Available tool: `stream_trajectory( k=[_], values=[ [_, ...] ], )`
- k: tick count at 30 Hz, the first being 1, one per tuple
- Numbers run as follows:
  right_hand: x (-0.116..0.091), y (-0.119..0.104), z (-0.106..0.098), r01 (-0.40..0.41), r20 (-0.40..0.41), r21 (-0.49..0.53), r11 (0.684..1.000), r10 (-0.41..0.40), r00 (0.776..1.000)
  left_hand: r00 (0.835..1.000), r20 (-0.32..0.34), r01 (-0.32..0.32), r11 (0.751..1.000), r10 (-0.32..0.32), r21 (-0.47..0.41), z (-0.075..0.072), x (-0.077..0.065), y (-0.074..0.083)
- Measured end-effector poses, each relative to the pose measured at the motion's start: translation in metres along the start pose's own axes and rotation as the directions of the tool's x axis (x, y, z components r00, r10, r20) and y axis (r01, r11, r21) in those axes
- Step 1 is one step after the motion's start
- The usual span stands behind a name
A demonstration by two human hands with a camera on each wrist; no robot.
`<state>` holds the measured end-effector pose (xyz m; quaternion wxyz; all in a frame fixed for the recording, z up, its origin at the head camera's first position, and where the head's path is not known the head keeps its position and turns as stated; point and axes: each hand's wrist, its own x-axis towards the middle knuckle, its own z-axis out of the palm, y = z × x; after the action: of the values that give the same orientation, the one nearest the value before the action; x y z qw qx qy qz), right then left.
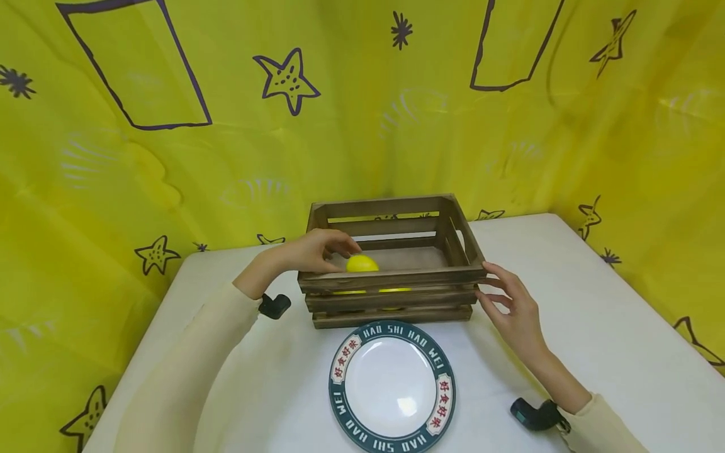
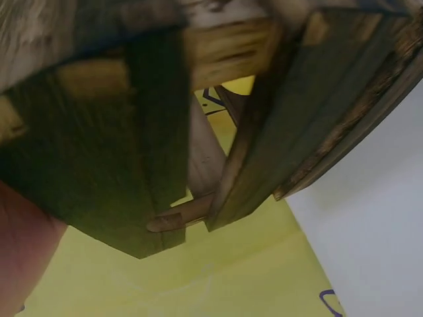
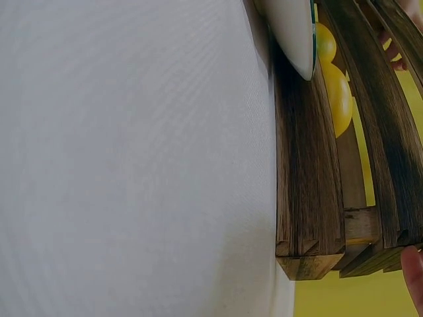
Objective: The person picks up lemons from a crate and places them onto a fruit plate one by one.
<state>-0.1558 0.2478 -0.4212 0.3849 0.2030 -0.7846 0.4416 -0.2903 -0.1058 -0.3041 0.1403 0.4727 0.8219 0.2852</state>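
Observation:
A dark brown slatted wooden crate (image 1: pixel 391 277) stands on the white table. My left hand (image 1: pixel 320 250) reaches over its left end, with loosely bent fingers inside beside a lemon (image 1: pixel 362 263). In the right wrist view, those fingertips show behind the slats, apart from the lemons (image 3: pixel 340 99). The left wrist view has the crate's end (image 2: pixel 92 158) up close and only an edge of the hand (image 2: pixel 23 244). My right hand (image 1: pixel 512 314) rests its fingertips against the crate's front right corner. One fingertip (image 3: pixel 413 271) meets a slat in the right wrist view.
A white plate (image 1: pixel 391 387) with a dark green lettered rim lies right in front of the crate. Behind the table (image 1: pixel 272 377) hangs a yellow cloth (image 1: pixel 362 151) with drawn stars. A black wrist device (image 1: pixel 535 415) sits on the right forearm, another (image 1: pixel 274 306) on the left.

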Motion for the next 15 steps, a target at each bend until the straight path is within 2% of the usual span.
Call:
stream_trajectory(
  k=[3, 7, 11, 15],
  values=[
    [0.002, -0.001, 0.000, 0.004, 0.001, 0.003, 1.000, -0.004, 1.000, 0.999, 0.050, 0.020, 1.000, -0.020, -0.003, -0.003, 0.004, 0.001],
    [0.004, -0.002, -0.001, 0.001, 0.004, 0.007, 1.000, -0.001, 1.000, 0.997, 0.072, 0.036, 0.999, -0.034, -0.019, -0.003, 0.010, 0.001],
    [0.003, -0.002, 0.000, -0.014, 0.012, 0.008, 1.000, 0.014, 1.000, 0.997, 0.068, 0.039, 0.999, -0.038, -0.015, -0.001, 0.016, 0.001],
    [0.001, -0.002, 0.000, -0.020, 0.015, -0.002, 1.000, 0.020, 1.000, 0.999, 0.035, 0.039, 0.999, -0.039, 0.009, 0.002, 0.023, -0.003]
  ],
)
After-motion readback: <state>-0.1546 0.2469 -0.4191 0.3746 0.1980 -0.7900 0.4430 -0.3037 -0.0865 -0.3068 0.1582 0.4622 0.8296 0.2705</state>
